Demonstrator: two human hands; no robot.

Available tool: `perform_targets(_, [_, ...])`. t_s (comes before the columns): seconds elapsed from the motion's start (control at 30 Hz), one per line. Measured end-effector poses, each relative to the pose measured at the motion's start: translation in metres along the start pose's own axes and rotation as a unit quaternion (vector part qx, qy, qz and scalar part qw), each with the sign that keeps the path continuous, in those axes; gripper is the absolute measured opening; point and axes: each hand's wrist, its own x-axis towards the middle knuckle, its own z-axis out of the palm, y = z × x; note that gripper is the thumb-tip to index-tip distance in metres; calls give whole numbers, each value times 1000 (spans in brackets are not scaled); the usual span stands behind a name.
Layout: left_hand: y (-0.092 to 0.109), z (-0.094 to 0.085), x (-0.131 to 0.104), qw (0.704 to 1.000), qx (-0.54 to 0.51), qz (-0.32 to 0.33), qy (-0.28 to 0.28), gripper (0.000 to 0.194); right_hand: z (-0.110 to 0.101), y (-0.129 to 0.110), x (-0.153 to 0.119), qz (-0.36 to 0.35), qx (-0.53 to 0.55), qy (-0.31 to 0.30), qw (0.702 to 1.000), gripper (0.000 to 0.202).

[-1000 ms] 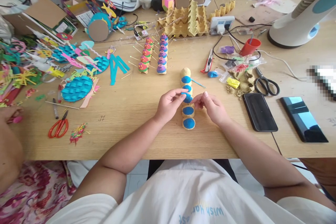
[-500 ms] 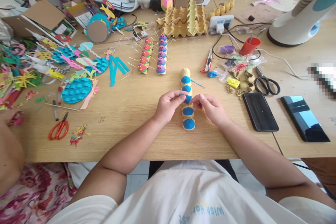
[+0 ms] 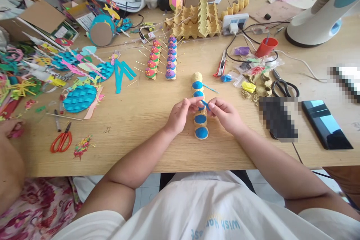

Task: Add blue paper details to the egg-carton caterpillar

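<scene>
Egg-carton strip (image 3: 200, 119): lies lengthwise on the table (image 3: 140, 140) in front of you, running from 12 to 6 o'clock; take it as the centre of the dial. The farthest cup is bare tan, with five blue-topped cups below it, the middle one partly hidden by your fingers.
Blue piece (image 3: 206, 105): small and slim, over the middle of the strip, between your two hands.
Right hand (image 3: 225, 114): at 4 o'clock; thumb and forefinger pinch the blue piece at its lower end.
Left hand (image 3: 180, 114): at 8 o'clock; forefinger stretched toward the upper end of the blue piece. You cannot tell whether these fingers grip it or only touch it.
Blue strand (image 3: 211, 89): thin, just beside the strip's far end, at 1 o'clock.
Decorated rows: purple row (image 3: 171, 59) at 11 o'clock; red-and-green row (image 3: 152, 60) just beside it, farther left. Pins stick out of both.
Cutter (image 3: 221, 65): red and white, 1 o'clock.
Yellow clay (image 3: 248, 87): 2 o'clock, near the black scissors (image 3: 285, 87).
Woven disc (image 3: 79, 98): blue, 9 o'clock.
</scene>
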Motion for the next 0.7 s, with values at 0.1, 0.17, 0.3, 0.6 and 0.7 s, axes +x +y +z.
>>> perform_targets(0.1, [6, 0, 5, 991, -98, -89, 14, 99, -2, 2, 2, 19, 45, 39, 998, 66])
perform_targets(0.17, [13, 1, 7, 979, -153, -133, 16, 104, -2, 3, 3, 28, 63, 51, 996, 65])
perform_targets(0.3, [24, 2, 8, 965, -205, -161, 11, 103, -3, 3, 2, 20, 59, 43, 997, 64])
perform_targets(0.6, [6, -3, 11, 992, -84, -94, -21, 89, -1, -3, -2, -15, -11, 12, 1000, 67])
perform_targets(0.7, [2, -3, 7, 998, -38, -53, -14, 72, 0, -2, -1, -20, -30, 11, 999, 69])
